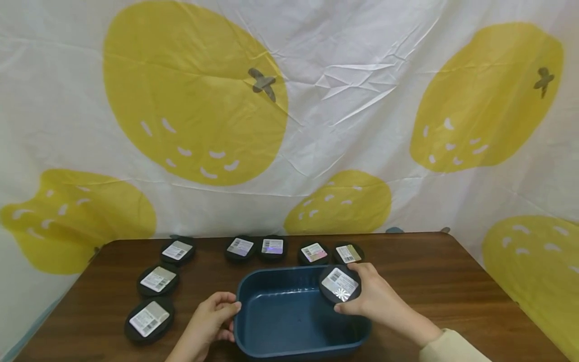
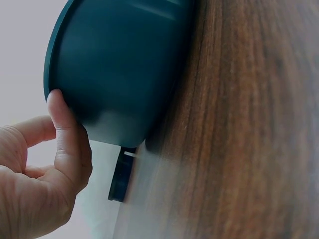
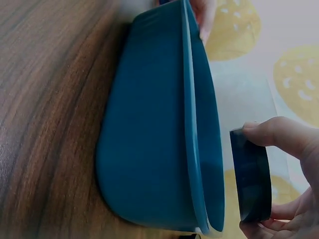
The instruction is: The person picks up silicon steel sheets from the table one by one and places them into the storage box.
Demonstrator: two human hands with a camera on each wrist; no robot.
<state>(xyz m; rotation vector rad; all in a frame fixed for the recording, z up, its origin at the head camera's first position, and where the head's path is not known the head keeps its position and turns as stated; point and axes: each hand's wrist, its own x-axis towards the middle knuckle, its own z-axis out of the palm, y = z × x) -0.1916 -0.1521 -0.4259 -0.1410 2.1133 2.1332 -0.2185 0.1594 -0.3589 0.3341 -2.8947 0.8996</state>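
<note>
A deep blue rectangular basin [image 1: 289,322] stands on the wooden table, with nothing visible inside it. At its left end my left hand [image 1: 210,319] pinches the rim between thumb and fingers; the left wrist view shows fingertips [image 2: 59,107] against the outer wall. My right hand [image 1: 368,296] holds a round, flat black container [image 1: 340,284] by its edge, thumb on one side and fingers on the other. Its white barcode label faces up toward the head camera. From the right wrist view, this black container [image 3: 253,181] is above the basin's rim, apart from it.
Three similar labelled black containers line the table's left side, one of them [image 1: 158,279] in the middle. Several more, such as this black container [image 1: 273,247], stand in pairs along the back edge. Behind the wooden table [image 1: 429,281] hangs a lemon-print cloth [image 1: 353,125].
</note>
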